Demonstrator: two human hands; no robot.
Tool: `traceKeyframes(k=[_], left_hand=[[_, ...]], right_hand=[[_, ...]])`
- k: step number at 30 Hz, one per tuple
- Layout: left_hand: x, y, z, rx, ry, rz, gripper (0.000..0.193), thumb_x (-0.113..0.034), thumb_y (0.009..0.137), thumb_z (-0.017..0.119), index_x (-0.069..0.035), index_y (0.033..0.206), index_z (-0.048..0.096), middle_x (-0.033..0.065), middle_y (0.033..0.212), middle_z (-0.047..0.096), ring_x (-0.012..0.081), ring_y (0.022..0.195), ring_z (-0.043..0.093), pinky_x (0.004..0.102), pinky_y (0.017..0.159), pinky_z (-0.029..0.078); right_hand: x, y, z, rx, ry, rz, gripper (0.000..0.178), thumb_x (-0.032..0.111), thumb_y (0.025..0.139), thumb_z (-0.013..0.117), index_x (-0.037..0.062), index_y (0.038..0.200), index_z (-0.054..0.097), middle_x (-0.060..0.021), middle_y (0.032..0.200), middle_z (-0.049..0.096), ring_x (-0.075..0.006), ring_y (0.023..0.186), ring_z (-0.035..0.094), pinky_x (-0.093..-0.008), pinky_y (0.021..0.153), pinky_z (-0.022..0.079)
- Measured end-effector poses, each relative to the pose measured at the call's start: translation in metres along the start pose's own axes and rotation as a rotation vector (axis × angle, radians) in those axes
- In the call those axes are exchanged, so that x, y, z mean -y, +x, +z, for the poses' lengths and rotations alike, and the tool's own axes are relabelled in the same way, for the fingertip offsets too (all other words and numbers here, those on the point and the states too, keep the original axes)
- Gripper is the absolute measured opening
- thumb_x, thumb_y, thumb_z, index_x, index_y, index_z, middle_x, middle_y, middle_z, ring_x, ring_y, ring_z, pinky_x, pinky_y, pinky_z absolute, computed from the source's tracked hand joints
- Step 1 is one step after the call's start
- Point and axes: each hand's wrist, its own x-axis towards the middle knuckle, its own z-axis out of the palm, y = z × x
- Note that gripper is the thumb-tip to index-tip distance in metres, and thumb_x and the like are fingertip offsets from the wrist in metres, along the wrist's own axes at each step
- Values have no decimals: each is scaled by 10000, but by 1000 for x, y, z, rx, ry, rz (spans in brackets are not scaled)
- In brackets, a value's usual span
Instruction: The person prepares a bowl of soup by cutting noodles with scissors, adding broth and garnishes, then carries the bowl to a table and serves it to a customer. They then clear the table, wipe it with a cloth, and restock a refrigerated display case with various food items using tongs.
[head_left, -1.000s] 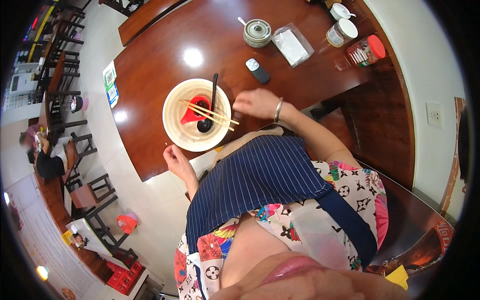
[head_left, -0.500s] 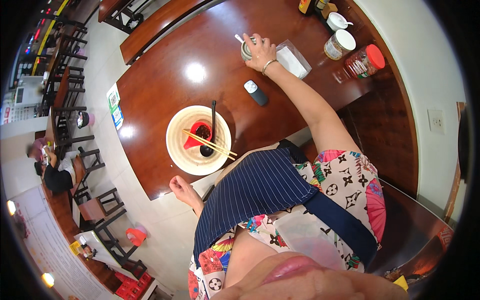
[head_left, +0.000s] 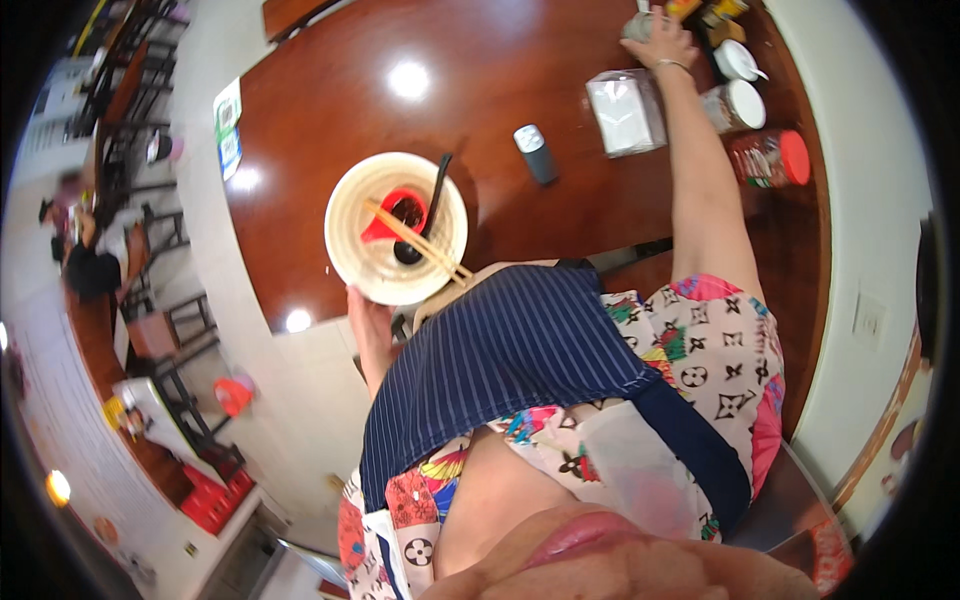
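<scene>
At the far right of the table, my right hand (head_left: 670,45) reaches out with its fingers round a small grey-green pot (head_left: 637,28). A pale spoon handle sticks up from the pot. My left hand (head_left: 371,328) is at the near rim of a large cream bowl (head_left: 345,225); its fingers are partly hidden there, and I cannot tell whether they grip it. In the bowl lie a red sauce dish (head_left: 378,228) with dark bits in it, a black ladle-like spoon (head_left: 437,195) and a pair of wooden chopsticks (head_left: 425,243).
A dark capsule-shaped device (head_left: 535,155) with a light end lies mid-table, left of a clear packet of white tissues (head_left: 627,112). Along the wall stand a red-lidded jar (head_left: 770,158), a white-lidded jar (head_left: 737,105), a white bowl with a spoon (head_left: 738,60) and bottles. A person (head_left: 95,265) sits far left.
My right hand has carried the small pot right, past the tissue packet, to beside the bottles. My left hand has come up to the bowl's near rim. The whole view has shifted.
</scene>
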Motion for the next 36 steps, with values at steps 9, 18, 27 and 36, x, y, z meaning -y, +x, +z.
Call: traceKeyframes(k=[9, 18, 27, 36], left_hand=[[16, 0, 25, -135, -74, -107, 476, -221, 930, 542, -41, 1338, 374, 142, 1270, 524, 259, 1118, 565, 406, 848, 543], [-21, -23, 15, -302, -290, 19, 431, -195, 934, 530, 4, 1299, 415, 139, 1219, 568, 279, 1045, 610, 388, 799, 575], [-71, -47, -43, -501, -277, 251, 436, -170, 928, 530, 10, 1302, 396, 172, 1261, 530, 306, 1091, 583, 440, 856, 560], [-58, -55, -71, -594, -387, 319, 436, -150, 952, 461, 18, 1338, 349, 197, 1302, 487, 343, 1124, 554, 483, 901, 533]], right_hand=[[-16, -95, -2, -278, 538, -310, 99, 175, 837, 553, 93, 848, 609, -124, 830, 609, -343, 823, 578, -458, 732, 464], [-24, -111, -46, -332, 621, -419, 100, 123, 835, 561, 70, 880, 632, -108, 870, 619, -308, 862, 576, -415, 758, 458], [43, -172, -55, -123, 840, -682, 79, 45, 804, 589, 49, 875, 623, -123, 843, 615, -308, 808, 584, -394, 722, 463], [95, -210, -44, 66, 943, -816, 73, 89, 816, 589, 61, 876, 620, -115, 869, 612, -316, 834, 580, -408, 727, 472]])
